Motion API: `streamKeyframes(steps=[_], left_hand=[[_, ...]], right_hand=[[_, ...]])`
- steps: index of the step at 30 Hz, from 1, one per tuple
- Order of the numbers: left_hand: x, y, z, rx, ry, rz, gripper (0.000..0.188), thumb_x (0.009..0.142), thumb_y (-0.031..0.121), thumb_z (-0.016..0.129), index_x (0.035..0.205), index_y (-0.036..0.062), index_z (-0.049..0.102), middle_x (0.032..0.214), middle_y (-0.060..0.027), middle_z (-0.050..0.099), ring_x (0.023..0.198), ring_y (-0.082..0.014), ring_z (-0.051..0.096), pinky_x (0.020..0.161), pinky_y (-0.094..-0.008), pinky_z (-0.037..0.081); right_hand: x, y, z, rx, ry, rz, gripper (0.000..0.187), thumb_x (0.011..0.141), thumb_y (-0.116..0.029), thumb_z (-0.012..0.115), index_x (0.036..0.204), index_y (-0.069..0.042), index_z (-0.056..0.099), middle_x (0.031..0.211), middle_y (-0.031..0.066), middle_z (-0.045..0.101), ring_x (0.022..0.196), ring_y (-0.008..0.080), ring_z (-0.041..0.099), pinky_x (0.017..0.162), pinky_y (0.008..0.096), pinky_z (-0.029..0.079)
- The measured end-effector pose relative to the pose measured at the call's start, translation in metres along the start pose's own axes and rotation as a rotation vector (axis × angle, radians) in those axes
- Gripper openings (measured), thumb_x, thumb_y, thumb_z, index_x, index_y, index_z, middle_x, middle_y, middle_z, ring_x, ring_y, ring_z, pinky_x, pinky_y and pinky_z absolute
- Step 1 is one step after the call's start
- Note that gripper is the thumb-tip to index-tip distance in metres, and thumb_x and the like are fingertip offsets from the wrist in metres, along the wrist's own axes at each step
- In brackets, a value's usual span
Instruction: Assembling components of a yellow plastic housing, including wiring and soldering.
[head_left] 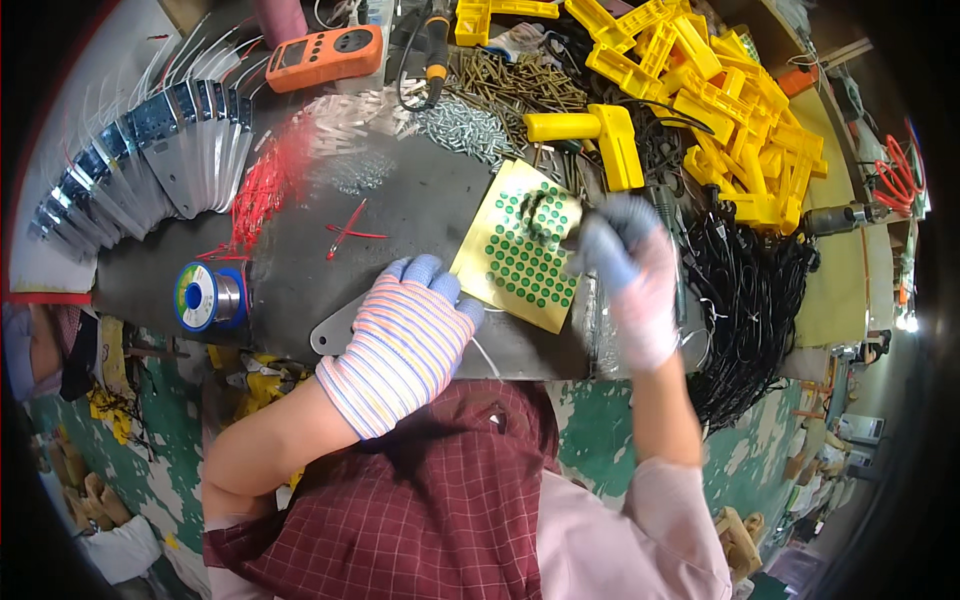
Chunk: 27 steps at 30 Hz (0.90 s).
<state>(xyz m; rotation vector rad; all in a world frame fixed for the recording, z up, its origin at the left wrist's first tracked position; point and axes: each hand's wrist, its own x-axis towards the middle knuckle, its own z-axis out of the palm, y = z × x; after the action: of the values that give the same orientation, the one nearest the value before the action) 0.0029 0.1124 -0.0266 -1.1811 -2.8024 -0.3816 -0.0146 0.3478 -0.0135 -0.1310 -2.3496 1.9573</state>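
My left hand [405, 335], in a striped knit glove, rests palm down over a grey metal plate [332, 334] at the near table edge. The plate's rounded end, with a hole, sticks out left of the hand; the rest is covered, and the fingers bend over it. A thin white wire [487, 358] shows right of this hand. My right hand [630, 270], gloved too, is smeared by motion beside a pale yellow sheet [478, 262] of round green stickers. Its fingertips are blurred, so whether they hold anything is unclear.
A solder spool [210, 297], red wires [262, 190] and a fan of metal plates [160, 150] lie left. Behind are an orange multimeter [325, 58], screws [465, 130] and a yellow handle-shaped part [612, 140]. Yellow plastic parts [740, 120] and black cables [745, 300] crowd the right.
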Motion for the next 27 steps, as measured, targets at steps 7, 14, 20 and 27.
streamKeyframes(steps=[7,14,20,27], left_hand=[[0.012,0.007,0.005,0.018,-0.108,-0.009,0.016,0.074,0.019,0.065,0.085,0.0078,0.064,0.089,-0.0105,0.059,0.092,-0.0299,0.058,0.079,-0.0451,0.047],[-0.004,0.005,0.036,-0.279,0.248,-0.098,0.019,0.072,0.015,0.072,0.087,0.0093,0.061,0.093,-0.0100,0.059,0.096,-0.0313,0.059,0.098,-0.0510,0.044],[-0.006,0.014,0.039,-0.257,0.266,-0.178,0.024,0.070,0.012,0.072,0.091,0.0093,0.060,0.100,-0.0111,0.060,0.099,-0.0318,0.060,0.105,-0.0556,0.038],[-0.036,0.014,0.024,-0.324,0.283,-0.288,0.065,0.070,0.022,0.076,0.127,0.0046,0.050,0.133,-0.0242,0.051,0.129,-0.0424,0.046,0.110,-0.0544,0.033]], right_hand=[[-0.082,0.042,0.026,0.256,0.219,0.233,0.017,0.091,-0.002,0.066,0.106,-0.003,0.059,0.085,0.0079,0.069,0.072,0.0121,0.065,0.065,0.0250,0.052],[-0.065,0.049,0.022,0.061,0.142,0.181,0.016,0.089,-0.003,0.069,0.104,-0.002,0.063,0.081,0.0035,0.067,0.070,0.0075,0.060,0.064,0.0235,0.049],[-0.095,0.052,0.026,-0.116,0.147,0.106,0.018,0.084,-0.007,0.073,0.100,-0.002,0.066,0.083,0.0071,0.070,0.072,0.0139,0.065,0.067,0.0281,0.051],[-0.087,0.050,0.057,-0.623,-0.102,-0.451,0.025,0.078,-0.007,0.072,0.103,-0.007,0.067,0.095,0.0130,0.068,0.084,0.0329,0.066,0.075,0.0417,0.053]])
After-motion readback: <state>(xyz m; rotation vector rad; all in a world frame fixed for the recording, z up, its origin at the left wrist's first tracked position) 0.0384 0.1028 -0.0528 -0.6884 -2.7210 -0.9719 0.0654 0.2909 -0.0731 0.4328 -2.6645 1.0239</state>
